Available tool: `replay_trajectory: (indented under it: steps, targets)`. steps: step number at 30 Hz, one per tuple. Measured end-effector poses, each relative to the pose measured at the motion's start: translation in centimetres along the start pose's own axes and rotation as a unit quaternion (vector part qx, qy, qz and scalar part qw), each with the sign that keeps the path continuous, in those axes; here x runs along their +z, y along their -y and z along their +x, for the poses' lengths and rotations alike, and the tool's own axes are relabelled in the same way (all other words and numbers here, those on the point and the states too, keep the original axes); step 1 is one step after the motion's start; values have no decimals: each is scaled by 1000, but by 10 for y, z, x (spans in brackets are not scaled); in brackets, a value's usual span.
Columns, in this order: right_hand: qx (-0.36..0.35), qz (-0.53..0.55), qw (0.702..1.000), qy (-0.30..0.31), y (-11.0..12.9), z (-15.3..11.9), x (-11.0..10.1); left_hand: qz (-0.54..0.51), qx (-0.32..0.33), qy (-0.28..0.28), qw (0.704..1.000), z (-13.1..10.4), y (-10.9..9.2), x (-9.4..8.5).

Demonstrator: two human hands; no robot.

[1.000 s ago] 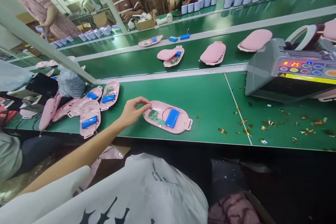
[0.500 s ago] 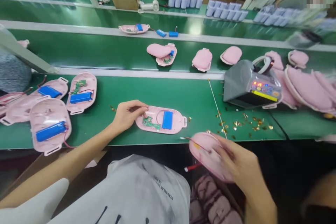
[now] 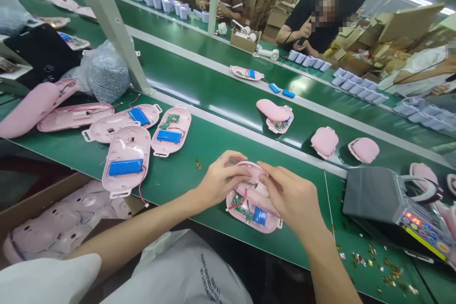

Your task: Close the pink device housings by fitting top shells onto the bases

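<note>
A pink plastic cover [image 3: 253, 169] is held up between my two hands, tilted above an open pink shell. My left hand [image 3: 220, 178] pinches its left side, and my right hand [image 3: 292, 194] grips its right side. Beneath it, the pink shell [image 3: 273, 224] lies on the bench near the front edge, partly hidden by the cover and my right hand. Inside that shell are a blue battery [image 3: 260, 216] and a green circuit board [image 3: 245, 212]. Red wires [image 3: 235, 204] with a small white connector hang over the board.
Open pink shells [image 3: 126, 156] with blue batteries lie to the left, beside a bubble-wrapped bundle [image 3: 109, 73]. A grey machine [image 3: 381, 204] with a lit display stands right, near scattered gold scraps [image 3: 388, 266]. Beyond the ledge, pink units [image 3: 324, 142] sit on the green belt; co-workers are opposite.
My right hand has brought the pink cover up from the bench's front edge to above the shell. My left hand has moved from the shell to the cover. The view has turned left.
</note>
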State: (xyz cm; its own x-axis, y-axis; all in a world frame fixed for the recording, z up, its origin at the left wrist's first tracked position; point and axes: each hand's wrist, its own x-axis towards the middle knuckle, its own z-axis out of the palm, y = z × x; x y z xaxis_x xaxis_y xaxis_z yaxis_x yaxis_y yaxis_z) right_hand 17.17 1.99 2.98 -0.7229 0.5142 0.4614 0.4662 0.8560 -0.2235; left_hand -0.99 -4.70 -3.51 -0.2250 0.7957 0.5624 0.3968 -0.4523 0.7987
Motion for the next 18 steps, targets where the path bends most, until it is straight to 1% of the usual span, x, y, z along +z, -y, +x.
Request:
replay_trajectory:
  steps: [1,2,3,4,5,6,7,10,12,15,17,18]
  targets:
    - [16,16,1000,7,0,1,1,-55,-58,-5,997,-1,2,1]
    - [29,27,999,15,-1,1,2,-111,-128,-1,986,-2,4,2]
    - [41,31,998,22,-2,1,3,-161,-194,13,968,-2,5,3]
    - [53,32,998,29,-3,1,4,-201,-248,32,947,-2,5,3]
    - [66,31,997,40,-4,2,6,-228,-282,57,930,-1,5,3]
    - [80,27,995,53,-5,2,7,-242,-295,81,921,0,4,3]
    - [97,20,993,67,-5,3,10,-246,-296,97,918,1,3,3]
    - [162,11,980,116,-6,6,17,-232,-288,117,922,4,3,2]
    - [206,18,970,131,-6,9,21,-204,-288,143,925,5,4,2]
    - [237,24,964,120,0,12,24,-106,-269,193,938,8,6,0]
    - [230,42,967,101,2,9,23,-51,-257,212,942,11,6,-1]
    - [224,68,969,83,0,4,22,-43,-256,215,941,12,7,-2]
